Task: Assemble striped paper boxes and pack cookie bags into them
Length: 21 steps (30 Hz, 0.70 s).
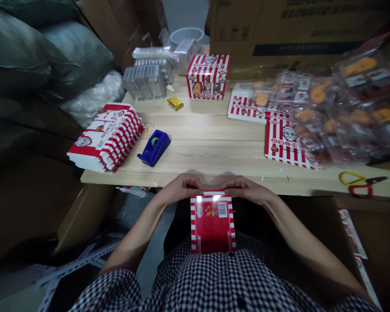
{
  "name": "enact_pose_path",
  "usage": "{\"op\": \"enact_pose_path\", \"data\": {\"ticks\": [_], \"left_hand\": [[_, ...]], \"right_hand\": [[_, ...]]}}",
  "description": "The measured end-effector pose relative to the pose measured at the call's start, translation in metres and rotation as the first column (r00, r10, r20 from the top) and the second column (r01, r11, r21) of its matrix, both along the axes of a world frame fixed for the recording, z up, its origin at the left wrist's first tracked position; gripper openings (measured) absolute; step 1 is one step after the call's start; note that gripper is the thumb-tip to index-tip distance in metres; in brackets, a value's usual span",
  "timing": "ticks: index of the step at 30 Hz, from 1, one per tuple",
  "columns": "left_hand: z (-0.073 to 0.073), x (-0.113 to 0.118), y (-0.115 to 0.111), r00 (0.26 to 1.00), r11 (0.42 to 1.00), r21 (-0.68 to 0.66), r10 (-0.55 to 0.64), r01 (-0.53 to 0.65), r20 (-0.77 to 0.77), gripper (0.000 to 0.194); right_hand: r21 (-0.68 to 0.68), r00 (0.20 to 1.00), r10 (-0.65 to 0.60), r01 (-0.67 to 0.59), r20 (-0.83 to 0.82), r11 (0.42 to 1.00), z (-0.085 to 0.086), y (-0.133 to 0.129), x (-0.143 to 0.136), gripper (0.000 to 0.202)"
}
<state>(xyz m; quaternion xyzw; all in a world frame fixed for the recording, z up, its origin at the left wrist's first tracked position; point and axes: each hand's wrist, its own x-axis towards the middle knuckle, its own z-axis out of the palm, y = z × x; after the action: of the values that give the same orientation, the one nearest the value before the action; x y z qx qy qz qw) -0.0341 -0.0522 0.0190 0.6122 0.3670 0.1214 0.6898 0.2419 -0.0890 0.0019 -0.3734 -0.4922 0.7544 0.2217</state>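
Observation:
A red-and-white striped cardboard box (212, 223), with a barcode on its panel, rests against my checked shirt below the table's front edge. My left hand (183, 188) pinches the box's far edge at its left corner. At the right corner of that same edge, the fingers of my right hand (245, 189) are closed on it too. Whether the far flap is folded in or still loose, I cannot tell. Nearest on the table are a blue tape dispenser (154, 148) and, to its left, a stack of flat striped boxes (107, 136).
An assembled striped box (208, 77) stands at the back, near a yellow packet (175, 102) and clear plastic trays (145, 81). Bagged toy food pieces (331, 115) heap on the right over more flat boxes (287, 141). Scissors (360, 181) lie at the front right edge.

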Motion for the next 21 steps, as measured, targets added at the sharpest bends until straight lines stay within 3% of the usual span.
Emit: {"op": "enact_pose_path", "data": {"ticks": [8,11,15,21], "left_hand": [[0.008,0.002,-0.003,1.0,1.0,-0.02,-0.024,0.024,0.021,0.018],[0.011,0.003,-0.016,0.993,0.984,-0.159,0.093,-0.08,0.077,0.021],[0.018,0.005,-0.041,0.951,0.908,-0.352,0.284,-0.227,0.119,0.026],[0.031,0.006,-0.066,0.933,0.901,-0.335,0.334,-0.274,0.135,0.039]], "right_hand": [[-0.029,0.997,-0.076,0.075,-0.016,0.997,0.006,-0.009,0.003,0.028],[0.002,0.991,-0.131,0.131,-0.034,0.991,0.017,-0.025,0.002,0.028],[0.0,0.986,-0.166,0.166,-0.029,0.986,0.031,-0.046,0.007,0.027],[-0.024,0.968,-0.25,0.251,0.02,0.968,0.037,-0.06,0.008,0.027]]}}
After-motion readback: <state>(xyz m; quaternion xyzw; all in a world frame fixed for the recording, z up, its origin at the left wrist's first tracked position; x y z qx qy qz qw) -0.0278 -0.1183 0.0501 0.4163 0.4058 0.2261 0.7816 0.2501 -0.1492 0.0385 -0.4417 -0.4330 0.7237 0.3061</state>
